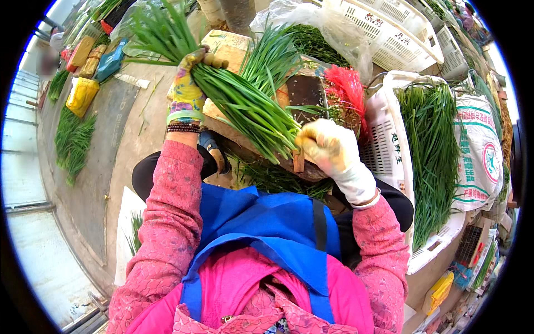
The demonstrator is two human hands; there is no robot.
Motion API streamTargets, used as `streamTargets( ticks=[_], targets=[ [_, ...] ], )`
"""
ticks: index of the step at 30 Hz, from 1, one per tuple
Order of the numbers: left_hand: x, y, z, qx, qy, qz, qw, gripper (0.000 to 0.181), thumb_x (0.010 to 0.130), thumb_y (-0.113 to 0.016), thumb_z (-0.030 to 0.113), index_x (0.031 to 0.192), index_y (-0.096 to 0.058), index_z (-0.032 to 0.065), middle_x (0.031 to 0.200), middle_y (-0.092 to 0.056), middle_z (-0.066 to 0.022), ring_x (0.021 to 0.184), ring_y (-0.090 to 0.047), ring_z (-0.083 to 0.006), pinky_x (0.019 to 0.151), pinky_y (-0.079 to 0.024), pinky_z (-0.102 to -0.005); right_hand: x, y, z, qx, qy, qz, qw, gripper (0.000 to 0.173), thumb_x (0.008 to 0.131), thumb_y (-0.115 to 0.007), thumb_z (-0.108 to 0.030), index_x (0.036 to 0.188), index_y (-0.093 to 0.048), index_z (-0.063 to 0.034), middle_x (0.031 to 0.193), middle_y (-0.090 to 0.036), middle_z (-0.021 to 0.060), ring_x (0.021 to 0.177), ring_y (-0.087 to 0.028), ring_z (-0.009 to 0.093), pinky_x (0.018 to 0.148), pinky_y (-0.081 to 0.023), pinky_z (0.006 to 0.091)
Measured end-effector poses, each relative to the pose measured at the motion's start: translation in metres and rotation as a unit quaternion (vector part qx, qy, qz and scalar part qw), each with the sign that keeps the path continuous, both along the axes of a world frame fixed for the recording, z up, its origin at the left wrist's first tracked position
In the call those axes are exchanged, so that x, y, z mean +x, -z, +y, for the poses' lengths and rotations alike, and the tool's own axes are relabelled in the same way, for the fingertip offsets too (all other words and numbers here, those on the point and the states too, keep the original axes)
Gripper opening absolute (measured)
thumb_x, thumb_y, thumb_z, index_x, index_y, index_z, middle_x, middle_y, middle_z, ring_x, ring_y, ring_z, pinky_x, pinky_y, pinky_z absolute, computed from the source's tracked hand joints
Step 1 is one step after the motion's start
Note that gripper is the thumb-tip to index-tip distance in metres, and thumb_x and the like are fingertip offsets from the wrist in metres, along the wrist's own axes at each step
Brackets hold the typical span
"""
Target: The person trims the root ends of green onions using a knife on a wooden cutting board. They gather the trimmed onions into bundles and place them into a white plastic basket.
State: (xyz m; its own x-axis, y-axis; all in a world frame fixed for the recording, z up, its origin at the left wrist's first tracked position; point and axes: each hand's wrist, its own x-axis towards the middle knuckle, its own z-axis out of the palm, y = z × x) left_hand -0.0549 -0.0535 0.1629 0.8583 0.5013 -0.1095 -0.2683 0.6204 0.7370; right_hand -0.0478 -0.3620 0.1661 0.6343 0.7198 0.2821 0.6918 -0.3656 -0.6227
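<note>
My left hand [187, 79], in a yellow patterned glove, grips a thick bunch of green Chinese chives [250, 108] around its middle. The leaf tips fan out to the upper left, and the pale stem ends slope down to the right. At those ends my right hand [329, 146], in a stained white glove, has its fingertips closed on some stems; exactly how many is hidden. Below the bunch stands a low wooden block [225, 46]. More loose chives [271, 58] lie on it beside a dark cleaver blade [308, 94]. A wooden handle [298, 162] shows just below my right fingers.
Red plastic twine [346, 87] lies at the block's right. A white slatted crate [381, 121] beside my right knee holds long chives [429, 154]. White crates [388, 33] stand behind. On the floor at left are chive piles [75, 142] and a yellow bag [82, 96].
</note>
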Motion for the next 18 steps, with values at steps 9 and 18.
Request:
streamTargets(
  ticks=[9,18],
  targets=[
    [-0.027,-0.01,0.015,-0.013,0.119,-0.194,0.974,0.023,0.077,-0.059,0.021,0.093,-0.053,0.0053,0.059,-0.038,0.0027,0.059,-0.038,-0.0136,0.074,-0.039,-0.0311,-0.004,-0.039,-0.029,0.074,0.023,0.118,0.99,0.056,0.071,-0.075,-0.021,0.12,-0.055,-0.0024,0.103,-0.064,0.0154,0.098,-0.062,0.027,0.086,-0.047,0.0337],
    [-0.013,-0.033,0.026,-0.137,0.179,-0.285,0.932,0.03,0.084,-0.058,0.027,0.099,-0.05,0.0025,0.062,-0.043,0.0029,0.059,-0.043,-0.0131,0.073,-0.041,-0.0294,0.02,-0.044,0.058,-0.052,-0.234,0.424,0.873,0.102,0.068,-0.076,-0.041,0.146,-0.018,-0.0075,0.135,-0.044,0.0146,0.124,-0.042,0.02,0.103,-0.031,0.0315]
  ],
)
